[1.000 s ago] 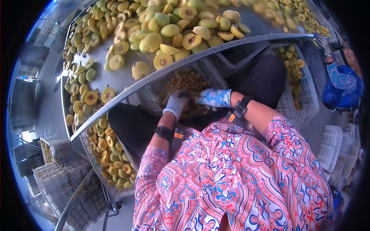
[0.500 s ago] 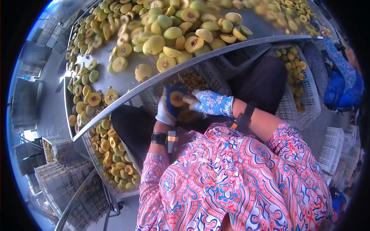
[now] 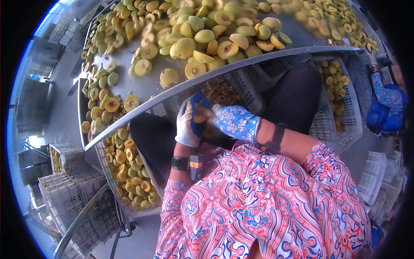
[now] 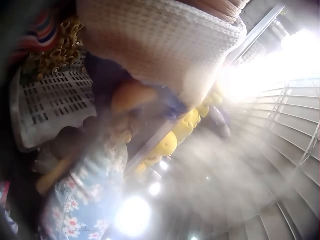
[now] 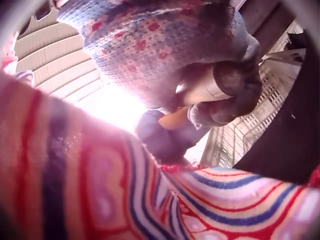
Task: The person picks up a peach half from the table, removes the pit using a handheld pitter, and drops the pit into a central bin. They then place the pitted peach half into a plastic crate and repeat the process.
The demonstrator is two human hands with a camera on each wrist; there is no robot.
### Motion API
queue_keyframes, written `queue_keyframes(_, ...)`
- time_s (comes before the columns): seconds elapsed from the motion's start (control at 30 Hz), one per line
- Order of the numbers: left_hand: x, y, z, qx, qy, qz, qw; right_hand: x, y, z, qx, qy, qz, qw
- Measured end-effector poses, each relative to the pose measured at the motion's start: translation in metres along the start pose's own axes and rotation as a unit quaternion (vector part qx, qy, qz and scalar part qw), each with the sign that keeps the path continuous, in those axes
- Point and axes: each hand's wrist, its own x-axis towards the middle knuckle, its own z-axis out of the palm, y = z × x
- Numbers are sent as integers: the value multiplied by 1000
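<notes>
My left hand (image 3: 186,125), in a white glove with a blue palm, holds a yellow peach half (image 3: 199,117) above the crate between the knees. In the left wrist view the cut fruit (image 4: 132,96) shows blurred against the blue palm. Right beside it is my right hand (image 3: 237,122) in a blue flowered glove, its fingers at the fruit. The right wrist view shows that hand curled round a pale round tool handle (image 5: 206,90); the tool's working end is hidden.
A metal table with a raised rim (image 3: 172,90) bears many peach halves (image 3: 227,49). Beneath it, a crate (image 3: 248,88) contains brown scraps (image 3: 221,91). Crates of fruit stand at left (image 3: 129,172) and right (image 3: 351,108). Another person's sleeve (image 3: 386,90) shows at far right.
Both hands have come up from low over the scrap crate. The peach half came into view in the left palm, and the right hand has since closed in against it.
</notes>
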Motion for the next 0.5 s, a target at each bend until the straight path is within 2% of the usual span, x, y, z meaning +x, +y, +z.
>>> queue_keyframes(0.03, 0, -2, 0, -141, 15, -52, 988, 0, -3, 0, 1, -13, 16, 1000)
queue_keyframes(0.07, 1, -6, -1, -280, 30, -104, 954, 1, -3, 1, 0, -16, 13, 1000)
queue_keyframes(0.1, 1, -3, 0, -413, 45, -152, 897, 1, -2, 4, -1, -20, 11, 1000)
queue_keyframes(0.23, -2, 12, 7, -334, 101, -146, 926, 3, 1, 19, 25, -10, -2, 1000)
queue_keyframes(0.33, -3, 18, 12, -315, 134, -140, 929, 7, 10, 33, -50, 9, -167, 985)
queue_keyframes(0.43, -6, 24, 14, -311, 154, -129, 929, 4, -5, 42, 156, 115, -40, 980)
queue_keyframes(0.47, -5, 26, 16, -317, 166, -119, 926, 3, -7, 38, 266, 41, 24, 963)
queue_keyframes(0.5, -4, 28, 17, -324, 178, -109, 923, 1, -23, 15, 369, -34, 88, 925)
